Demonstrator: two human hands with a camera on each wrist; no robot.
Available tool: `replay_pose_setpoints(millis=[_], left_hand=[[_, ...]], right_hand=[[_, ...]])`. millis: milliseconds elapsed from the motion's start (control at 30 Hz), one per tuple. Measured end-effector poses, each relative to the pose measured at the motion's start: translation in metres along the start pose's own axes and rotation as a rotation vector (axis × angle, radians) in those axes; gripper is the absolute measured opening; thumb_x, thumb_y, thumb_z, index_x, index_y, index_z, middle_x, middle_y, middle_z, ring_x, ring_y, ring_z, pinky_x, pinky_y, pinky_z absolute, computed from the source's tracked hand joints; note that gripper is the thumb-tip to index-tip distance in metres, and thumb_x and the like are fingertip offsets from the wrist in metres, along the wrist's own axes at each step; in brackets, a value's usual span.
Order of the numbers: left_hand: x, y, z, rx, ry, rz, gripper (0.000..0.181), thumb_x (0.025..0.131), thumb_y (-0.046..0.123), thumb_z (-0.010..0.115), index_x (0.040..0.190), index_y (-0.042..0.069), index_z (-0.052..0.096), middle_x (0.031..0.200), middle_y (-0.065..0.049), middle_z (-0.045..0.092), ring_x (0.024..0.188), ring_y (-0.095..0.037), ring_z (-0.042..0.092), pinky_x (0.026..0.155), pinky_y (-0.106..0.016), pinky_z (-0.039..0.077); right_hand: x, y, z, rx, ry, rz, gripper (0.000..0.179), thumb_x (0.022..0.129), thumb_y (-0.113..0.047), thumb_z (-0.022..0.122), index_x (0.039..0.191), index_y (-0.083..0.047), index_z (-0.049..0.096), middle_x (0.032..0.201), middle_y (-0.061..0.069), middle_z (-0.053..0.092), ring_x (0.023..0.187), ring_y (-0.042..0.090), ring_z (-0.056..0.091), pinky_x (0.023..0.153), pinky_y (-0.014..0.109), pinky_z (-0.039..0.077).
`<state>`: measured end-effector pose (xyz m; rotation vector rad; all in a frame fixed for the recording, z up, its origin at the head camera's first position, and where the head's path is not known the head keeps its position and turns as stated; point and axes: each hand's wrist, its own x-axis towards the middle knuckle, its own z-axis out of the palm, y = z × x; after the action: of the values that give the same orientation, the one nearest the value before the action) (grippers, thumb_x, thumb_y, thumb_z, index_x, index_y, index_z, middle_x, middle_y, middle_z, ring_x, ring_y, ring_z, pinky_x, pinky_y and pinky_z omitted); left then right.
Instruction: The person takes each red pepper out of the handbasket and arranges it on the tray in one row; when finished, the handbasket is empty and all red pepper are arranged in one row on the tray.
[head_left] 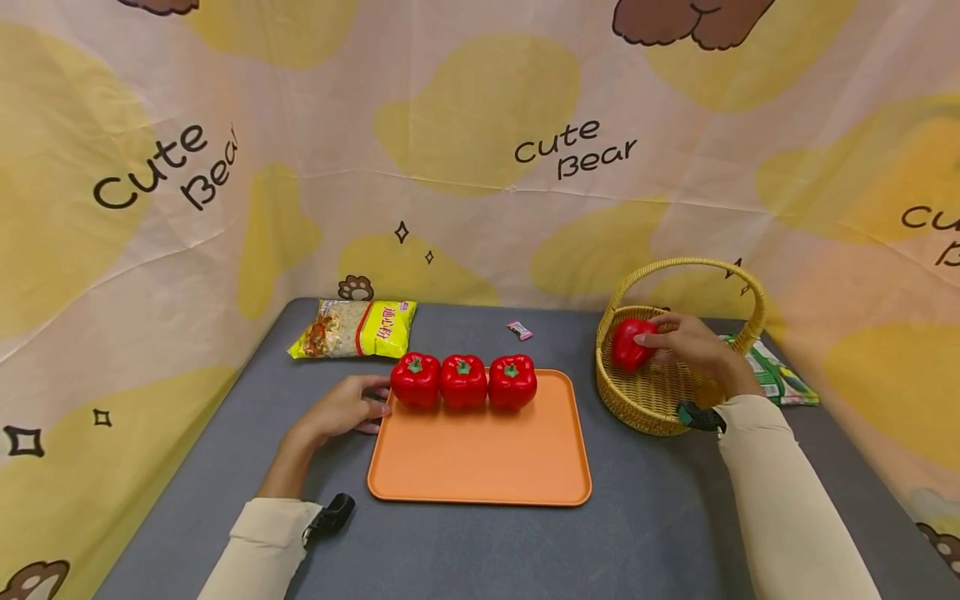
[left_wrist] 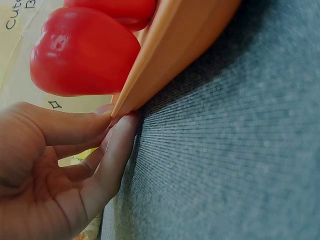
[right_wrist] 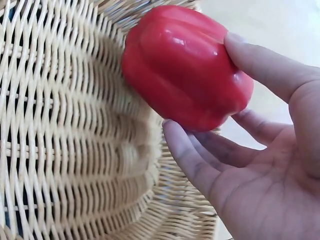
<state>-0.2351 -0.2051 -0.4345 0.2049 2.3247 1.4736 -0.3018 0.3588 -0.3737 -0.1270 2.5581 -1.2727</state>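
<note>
An orange tray lies on the table with three red bell peppers in a row along its far side, green stems showing. My left hand is at the tray's left edge; in the left wrist view, thumb and fingers pinch the rim just below a pepper. On the right, my right hand reaches into a wicker basket with a tall handle. There it holds another red bell pepper between thumb and fingers, close against the basket's woven wall.
A yellow food bag with a clear window lies behind the tray on the left. A small pink-wrapped candy sits at the back. Partly behind the basket is a green packet. A printed cloth hangs behind the grey table.
</note>
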Motion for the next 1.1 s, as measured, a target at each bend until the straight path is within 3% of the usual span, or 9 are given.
replay_pose_setpoints(millis=[200, 333, 600, 800, 1000, 1100], left_hand=[[0.002, -0.001, 0.000, 0.004, -0.001, 0.001, 0.058, 0.101, 0.001, 0.062, 0.154, -0.014, 0.042, 0.138, -0.029, 0.057, 0.106, -0.026, 0.072, 0.080, -0.039, 0.067], [0.002, -0.001, 0.000, 0.012, 0.001, 0.001, 0.058, 0.101, 0.001, 0.063, 0.153, -0.014, 0.043, 0.137, -0.029, 0.057, 0.101, -0.024, 0.071, 0.079, -0.040, 0.067], [0.002, -0.001, 0.000, 0.018, 0.001, -0.003, 0.058, 0.101, 0.001, 0.063, 0.153, -0.014, 0.043, 0.136, -0.029, 0.058, 0.101, -0.023, 0.071, 0.078, -0.038, 0.067], [0.002, -0.001, 0.000, 0.013, 0.012, -0.010, 0.058, 0.101, 0.001, 0.064, 0.153, -0.013, 0.044, 0.137, -0.029, 0.058, 0.102, -0.024, 0.071, 0.078, -0.038, 0.067], [0.001, 0.000, 0.001, 0.013, 0.006, -0.001, 0.058, 0.101, 0.002, 0.064, 0.153, -0.015, 0.042, 0.137, -0.030, 0.057, 0.106, -0.026, 0.072, 0.079, -0.039, 0.067], [0.001, 0.000, 0.001, 0.010, 0.004, 0.005, 0.058, 0.101, 0.002, 0.064, 0.152, -0.015, 0.043, 0.137, -0.030, 0.057, 0.106, -0.027, 0.072, 0.079, -0.038, 0.067]], right_hand=[[-0.014, -0.007, -0.002, -0.008, 0.039, -0.008, 0.075, 0.106, -0.030, 0.065, 0.159, 0.009, 0.029, 0.156, 0.037, 0.039, 0.117, 0.038, 0.066, 0.093, 0.029, 0.060], [-0.024, -0.010, -0.002, -0.017, 0.055, -0.025, 0.080, 0.104, -0.027, 0.069, 0.162, 0.006, 0.025, 0.160, 0.039, 0.033, 0.121, 0.043, 0.065, 0.098, 0.039, 0.061], [-0.049, -0.016, 0.003, -0.113, 0.089, -0.091, 0.085, 0.099, -0.024, 0.070, 0.165, 0.004, 0.024, 0.159, 0.037, 0.037, 0.140, 0.056, 0.045, 0.106, 0.062, 0.052], [-0.065, -0.022, 0.009, -0.102, 0.111, -0.100, 0.088, 0.098, -0.022, 0.073, 0.168, -0.003, 0.023, 0.161, 0.034, 0.036, 0.138, 0.053, 0.049, 0.104, 0.061, 0.054], [-0.081, -0.029, 0.015, -0.152, 0.166, -0.122, 0.092, 0.095, -0.025, 0.078, 0.168, -0.003, 0.025, 0.163, 0.033, 0.025, 0.144, 0.057, 0.038, 0.104, 0.065, 0.052], [-0.089, -0.034, 0.018, -0.176, 0.200, -0.130, 0.093, 0.093, -0.028, 0.080, 0.167, -0.005, 0.028, 0.162, 0.031, 0.026, 0.144, 0.057, 0.036, 0.103, 0.066, 0.053]])
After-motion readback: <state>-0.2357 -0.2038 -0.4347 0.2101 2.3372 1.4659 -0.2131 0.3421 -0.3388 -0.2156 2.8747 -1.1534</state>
